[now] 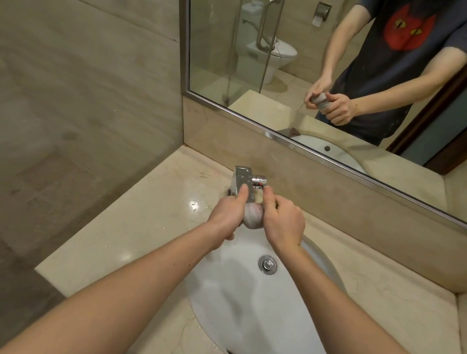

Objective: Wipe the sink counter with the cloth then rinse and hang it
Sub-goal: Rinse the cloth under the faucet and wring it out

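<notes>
Most of the small greyish-white bunched cloth is hidden inside two fists; only a short twisted roll with a pinkish tinge shows between them. The hands also cover the spout of the square chrome tap, so can't tell if water runs. Left hand and right hand each have fingers clamped round one end of the cloth, above the white oval basin near the beige marble worktop's back edge.

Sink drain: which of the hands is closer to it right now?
Right. The right hand grips the cloth just beyond the drain; the left hand grips its other end, farther off to the left.
</notes>
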